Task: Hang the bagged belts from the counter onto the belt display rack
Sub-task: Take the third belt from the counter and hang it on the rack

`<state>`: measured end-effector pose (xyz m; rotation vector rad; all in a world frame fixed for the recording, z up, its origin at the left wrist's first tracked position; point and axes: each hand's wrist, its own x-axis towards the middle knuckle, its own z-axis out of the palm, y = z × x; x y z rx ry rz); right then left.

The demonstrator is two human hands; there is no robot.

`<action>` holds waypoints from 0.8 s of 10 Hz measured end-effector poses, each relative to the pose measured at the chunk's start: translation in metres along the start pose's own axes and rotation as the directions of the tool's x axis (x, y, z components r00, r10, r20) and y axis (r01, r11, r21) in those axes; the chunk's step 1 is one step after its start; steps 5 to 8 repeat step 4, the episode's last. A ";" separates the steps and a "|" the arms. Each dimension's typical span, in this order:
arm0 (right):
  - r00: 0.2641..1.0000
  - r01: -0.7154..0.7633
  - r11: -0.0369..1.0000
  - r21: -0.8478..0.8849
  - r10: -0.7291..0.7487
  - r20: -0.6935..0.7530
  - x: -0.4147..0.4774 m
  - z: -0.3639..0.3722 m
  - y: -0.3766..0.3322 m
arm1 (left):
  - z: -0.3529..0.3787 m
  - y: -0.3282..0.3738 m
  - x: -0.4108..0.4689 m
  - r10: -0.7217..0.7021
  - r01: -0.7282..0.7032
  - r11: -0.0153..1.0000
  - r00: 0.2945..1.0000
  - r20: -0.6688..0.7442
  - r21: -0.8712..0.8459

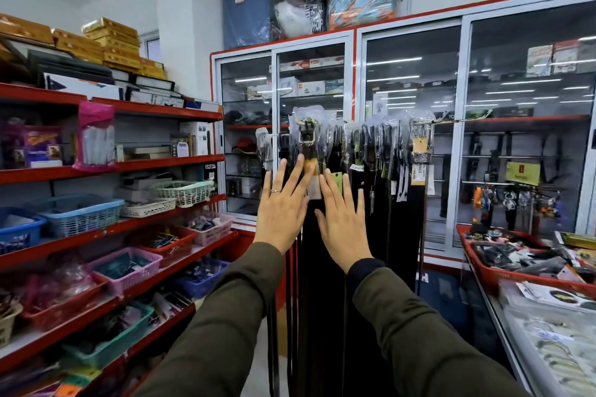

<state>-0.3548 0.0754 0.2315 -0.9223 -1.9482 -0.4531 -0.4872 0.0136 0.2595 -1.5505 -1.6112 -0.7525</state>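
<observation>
A bagged belt [308, 138] with a brass-coloured buckle hangs at the left end of the belt display rack [451, 121], its clear plastic sleeve rising above the horizontal bar and its dark strap falling straight down. To its right a dense row of other bagged belts [383, 145] hangs from the same bar, several with paper tags. Your left hand [283, 203] is raised flat with the fingers spread, a ring on one finger, its fingertips overlapping the lower part of the buckle section of the leftmost belt; this grip is open and pinches nothing. Your right hand [343, 219] is likewise flat and spread just beside the left one, palm toward the hanging straps, its fingertips near a green tag [336, 178]; this grip also holds nothing. Whether either palm actually presses on the straps cannot be told. Behind the rack stands a glass cabinet [412, 138] with a red frame. At the left, red shelves [161, 164] carry baskets and boxes. At the lower right, the bench [548, 348] bears a red tray [503, 274] of assorted goods and packaged items.
</observation>
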 end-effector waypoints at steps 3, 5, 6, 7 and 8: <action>0.997 0.056 0.998 0.007 -0.056 0.047 -0.021 -0.023 0.010 | -0.012 0.017 -0.015 0.012 -0.014 0.999 0.999 -0.051 -0.047; 0.997 0.036 0.997 0.073 -0.031 -0.071 -0.026 -0.062 0.029 | -0.019 0.034 -0.014 0.052 -0.056 0.998 0.990 -0.134 -0.025; 0.997 0.036 0.997 0.073 -0.031 -0.071 -0.026 -0.062 0.029 | -0.019 0.034 -0.014 0.052 -0.056 0.998 0.990 -0.134 -0.025; 0.997 0.036 0.997 0.073 -0.031 -0.071 -0.026 -0.062 0.029 | -0.019 0.034 -0.014 0.052 -0.056 0.998 0.990 -0.134 -0.025; 0.997 0.036 0.997 0.073 -0.031 -0.071 -0.026 -0.062 0.029 | -0.019 0.034 -0.014 0.052 -0.056 0.998 0.990 -0.134 -0.025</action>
